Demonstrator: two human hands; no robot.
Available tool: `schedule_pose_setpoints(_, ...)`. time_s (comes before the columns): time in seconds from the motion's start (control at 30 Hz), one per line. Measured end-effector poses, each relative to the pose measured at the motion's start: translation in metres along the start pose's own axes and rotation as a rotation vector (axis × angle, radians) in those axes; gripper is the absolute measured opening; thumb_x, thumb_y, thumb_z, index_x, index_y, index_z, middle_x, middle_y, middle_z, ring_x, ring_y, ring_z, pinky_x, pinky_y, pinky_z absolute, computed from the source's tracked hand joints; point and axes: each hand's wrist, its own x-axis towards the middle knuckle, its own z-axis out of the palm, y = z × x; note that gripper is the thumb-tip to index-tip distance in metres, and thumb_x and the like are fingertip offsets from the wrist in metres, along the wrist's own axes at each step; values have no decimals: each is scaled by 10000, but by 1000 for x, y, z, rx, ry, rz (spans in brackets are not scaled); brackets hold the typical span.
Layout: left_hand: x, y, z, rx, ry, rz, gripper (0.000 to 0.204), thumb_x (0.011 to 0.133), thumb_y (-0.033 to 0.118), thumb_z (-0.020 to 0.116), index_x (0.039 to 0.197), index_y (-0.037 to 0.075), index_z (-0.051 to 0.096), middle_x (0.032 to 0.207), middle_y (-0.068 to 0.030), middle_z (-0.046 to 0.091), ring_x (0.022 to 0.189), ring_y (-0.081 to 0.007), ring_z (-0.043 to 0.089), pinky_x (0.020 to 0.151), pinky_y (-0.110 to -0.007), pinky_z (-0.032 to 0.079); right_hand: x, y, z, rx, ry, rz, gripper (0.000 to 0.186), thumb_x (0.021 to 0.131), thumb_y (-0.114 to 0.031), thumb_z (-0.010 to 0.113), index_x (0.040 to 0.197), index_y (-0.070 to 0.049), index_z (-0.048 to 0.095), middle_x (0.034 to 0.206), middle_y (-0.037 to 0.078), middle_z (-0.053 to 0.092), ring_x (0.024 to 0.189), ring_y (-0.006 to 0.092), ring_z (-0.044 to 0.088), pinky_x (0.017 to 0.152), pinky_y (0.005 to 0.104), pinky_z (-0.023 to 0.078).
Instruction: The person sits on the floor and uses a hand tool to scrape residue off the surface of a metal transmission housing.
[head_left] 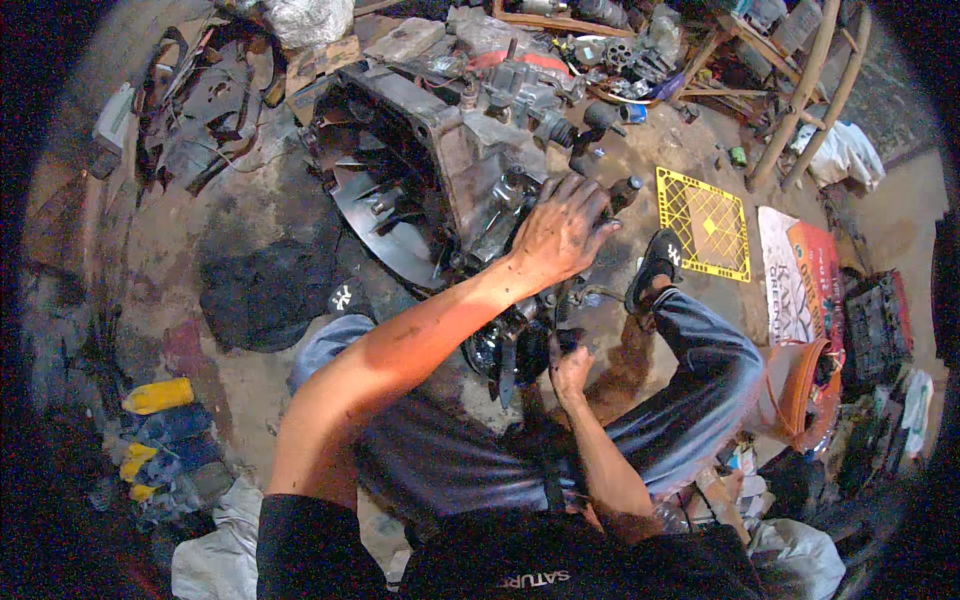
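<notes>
The left hand (pixel 560 228) is being held palm down over the near right side of a gearbox housing (pixel 450 165). Its fingers are being kept bent and its thumb is being set apart from them; whether any part is being clamped in this grip cannot be told, since the palm is being hidden. Just beyond the fingertips, a dark cylindrical part (pixel 628 190) is projecting to the right.

The right hand (pixel 571 370) is being positioned closer to the body, below the left hand. Its fingers are being curled beside dark parts, and its closure on any of them cannot be told. A dark pointed piece (pixel 506 368) is being seen just to its left.

The governing relation is being set by the housing: its body is lying to the left of the left hand and beyond it, with the long axis running roughly crosswise from the wide bell mouth at left toward the hand. The left hand is being placed nearer; the right hand is being kept apart from the main casing.

Farther out, the housing is being supported on the floor (pixel 250 400), between the person and a heap of metal parts (pixel 520 85). A yellow lattice panel (pixel 705 225) is lying to the right, near a black shoe (pixel 652 268). Wooden poles (pixel 795 115) are standing beyond it.
</notes>
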Motion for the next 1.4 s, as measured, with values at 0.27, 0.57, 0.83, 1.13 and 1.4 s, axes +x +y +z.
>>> schedule_pose_setpoints(0.27,4,-4,-6,-258,23,-220,229,858,79,460,1046,-41,506,1088,-259,527,1073,-437,481,953,-473,389,57,-108,-208,519,235,380,385,864,-280,654,1038,60,605,979,163,655,890,230,601,825,340,457)
schedule_pose_setpoints(0.57,15,-5,-87,-198,66,-288,284,883,71,449,1162,31,422,1023,-242,567,953,-438,549,828,-480,438,50,-159,-192,702,-12,-74,293,782,-147,720,1014,16,648,934,122,692,816,204,646,793,336,488)
schedule_pose_setpoints(0.83,6,8,-113,-77,-26,-154,382,887,71,483,1237,-68,421,1227,-277,502,1135,-426,500,979,-450,405,81,-145,-158,427,181,-249,327,785,-224,725,877,77,637,814,193,682,725,259,667,703,344,504)
schedule_pose_setpoints(1.13,23,18,-108,13,-2,-138,386,844,66,534,1208,-33,453,1142,-253,553,1056,-414,543,919,-462,436,77,-158,-202,685,38,-191,205,796,-149,704,880,26,642,828,171,674,702,284,642,684,379,499)
schedule_pose_setpoints(1.4,32,-12,-138,113,189,-152,405,870,146,562,1220,-25,451,1098,-249,569,1009,-424,544,911,-450,428,102,-204,-238,546,4,-257,238,792,-158,706,967,-4,662,956,159,687,898,267,664,808,359,499)
